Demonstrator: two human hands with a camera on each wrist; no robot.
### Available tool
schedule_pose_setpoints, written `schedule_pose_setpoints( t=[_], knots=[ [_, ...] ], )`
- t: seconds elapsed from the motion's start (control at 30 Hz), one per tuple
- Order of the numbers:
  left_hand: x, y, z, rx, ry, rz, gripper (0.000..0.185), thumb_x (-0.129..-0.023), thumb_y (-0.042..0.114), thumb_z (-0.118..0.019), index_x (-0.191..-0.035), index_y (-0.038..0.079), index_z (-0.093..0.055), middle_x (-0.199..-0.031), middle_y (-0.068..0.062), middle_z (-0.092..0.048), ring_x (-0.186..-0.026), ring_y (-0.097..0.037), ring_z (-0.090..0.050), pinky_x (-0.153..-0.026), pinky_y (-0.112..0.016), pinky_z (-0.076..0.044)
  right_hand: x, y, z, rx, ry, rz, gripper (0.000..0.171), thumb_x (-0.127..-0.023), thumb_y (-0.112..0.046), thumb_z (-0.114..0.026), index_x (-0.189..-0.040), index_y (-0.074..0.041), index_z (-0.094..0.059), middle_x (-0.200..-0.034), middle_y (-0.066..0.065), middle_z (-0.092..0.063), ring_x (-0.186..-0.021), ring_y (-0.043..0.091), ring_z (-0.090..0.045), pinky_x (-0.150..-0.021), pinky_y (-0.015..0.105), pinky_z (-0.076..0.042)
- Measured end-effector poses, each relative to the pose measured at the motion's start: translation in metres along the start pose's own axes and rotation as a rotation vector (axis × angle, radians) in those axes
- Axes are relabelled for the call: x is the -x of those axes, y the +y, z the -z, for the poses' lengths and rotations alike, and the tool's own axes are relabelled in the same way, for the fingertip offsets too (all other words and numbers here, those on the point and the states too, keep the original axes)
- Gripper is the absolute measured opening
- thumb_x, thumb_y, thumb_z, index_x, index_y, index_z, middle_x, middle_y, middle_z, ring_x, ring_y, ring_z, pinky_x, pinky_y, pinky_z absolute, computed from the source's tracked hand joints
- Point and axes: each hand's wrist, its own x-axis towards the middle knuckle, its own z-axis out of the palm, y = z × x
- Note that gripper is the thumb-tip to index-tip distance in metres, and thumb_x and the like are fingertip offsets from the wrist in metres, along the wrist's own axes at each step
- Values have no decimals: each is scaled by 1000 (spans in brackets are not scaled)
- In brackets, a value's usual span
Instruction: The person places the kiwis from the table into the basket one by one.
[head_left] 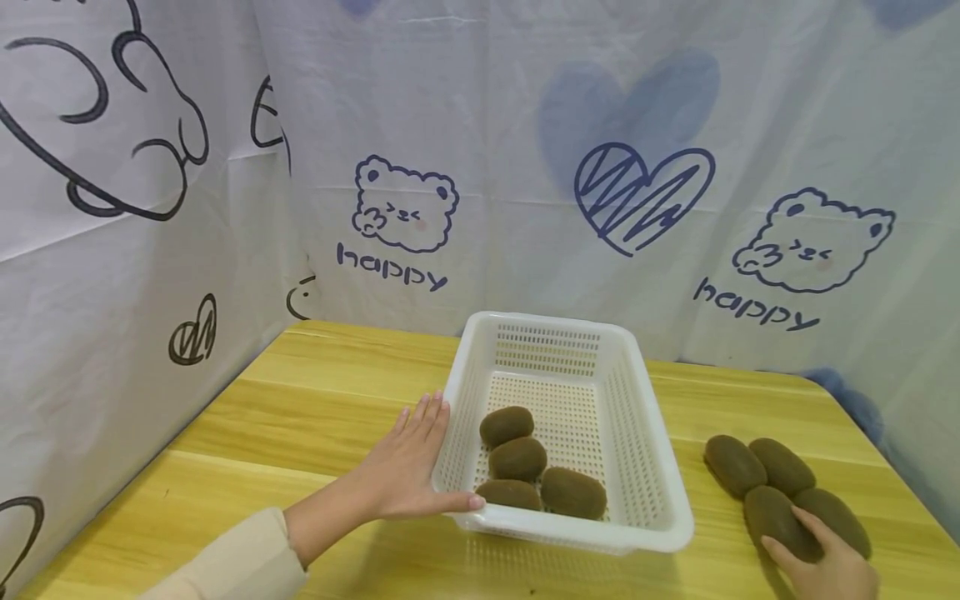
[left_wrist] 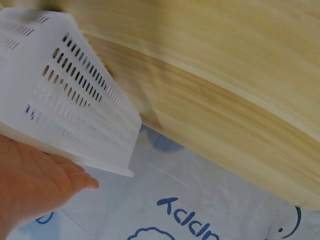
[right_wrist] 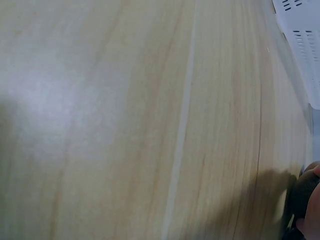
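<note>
A white perforated plastic basket (head_left: pixel 660 467) stands mid-table with several brown kiwis (head_left: pixel 517 458) in its near half. My left hand (head_left: pixel 408 467) lies flat against the basket's left wall, fingers straight and thumb along the front rim. The left wrist view shows that palm (left_wrist: pixel 35 185) beside the basket wall (left_wrist: pixel 75 100). Several more kiwis (head_left: pixel 780 467) lie in a cluster on the table at the right. My right hand (head_left: pixel 821 571) reaches in from the bottom right corner, thumb and fingers round the near end of one kiwi (head_left: pixel 772 512). That kiwi (right_wrist: pixel 302 195) is a dark blur in the right wrist view.
The wooden table (head_left: pixel 315 400) is walled on the left and behind by a white cloth (head_left: pixel 525 167) printed with bears and hearts. The table's right edge (head_left: pixel 885 442) runs close to the loose kiwis. A basket corner (right_wrist: pixel 300 30) shows in the right wrist view.
</note>
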Motion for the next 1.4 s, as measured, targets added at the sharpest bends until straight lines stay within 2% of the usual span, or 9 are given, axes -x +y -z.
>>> schedule_pose_setpoints(
  t=[0.2, 0.43, 0.6, 0.87, 1.0, 1.07, 1.13, 1.23, 1.4],
  knots=[
    [-1, 1, -1, 0, -5, 9, 119, -71, 80, -47, -146, -4, -10, -153, -21, -1, -143, -36, -3, -117, -50, -11, -4, 3, 3, 8, -78, -60, 72, -83, -48, -63, -129, 5, -46, -106, 32, -61, -74, 37, -61, -67, 45, -52],
    [0, 1, -1, 10, -6, 13, 118, -71, 79, -47, -147, -4, -10, -153, -21, -1, -143, -36, -3, -117, -49, -11, -3, -2, 6, -26, -69, -80, 70, -83, -47, -64, -129, 4, -47, -98, 29, -66, -75, 36, -61, -69, 45, -52],
    [0, 0, -2, 18, 5, 9, 117, -72, 77, -49, -146, -5, -12, -153, -23, -3, -143, -37, -5, -117, -49, -12, 3, -14, 8, -66, 19, -59, 64, -82, -40, -68, -126, 4, -52, -112, 31, -60, -58, 19, -58, -64, 38, -53],
    [-1, 1, -2, 23, -11, 14, 118, -72, 78, -49, -147, -4, -10, -153, -21, -1, -143, -36, -3, -117, -48, -11, 7, -26, 14, -159, 130, -32, 57, -80, -33, -71, -124, 1, -57, -98, 28, -67, -48, -6, -45, -52, 23, -49],
    [-1, 1, -1, 18, -11, 13, 118, -72, 78, -48, -147, -4, -10, -153, -21, -1, -143, -36, -3, -117, -48, -11, 7, -33, 19, -178, 133, -23, 59, -81, -37, -70, -125, -1, -57, -108, 29, -63, -64, 14, -62, -62, 33, -53],
    [0, 1, -1, 15, -13, 15, 118, -72, 78, -48, -147, -4, -10, -153, -21, -1, -143, -36, -3, -117, -48, -11, 6, -36, 23, -181, 101, -31, 62, -81, -41, -69, -127, -2, -55, -114, 29, -60, -66, 15, -63, -64, 33, -53],
    [0, 1, -1, 18, -11, 12, 118, -72, 78, -49, -146, -4, -10, -153, -21, -1, -143, -36, -3, -117, -48, -11, 5, -40, 27, -198, 63, -26, 66, -81, -44, -68, -131, -3, -52, -119, 30, -57, -66, 7, -63, -63, 29, -54],
    [0, 1, 0, 17, -7, 11, 118, -72, 78, -49, -146, -5, -11, -153, -22, -2, -143, -37, -4, -117, -48, -12, 3, -44, 32, -205, 26, -11, 70, -81, -48, -67, -134, -5, -49, -122, 28, -55, -57, -22, -40, -53, 13, -47],
    [0, 1, 0, 12, 1, 11, 118, -72, 78, -49, -146, -5, -11, -153, -22, -2, -143, -37, -4, -117, -49, -12, 0, -50, 34, -249, 38, 83, 70, -82, -45, -67, -135, -5, -47, -127, 27, -50, -63, -32, -34, -53, 1, -40]
  ],
)
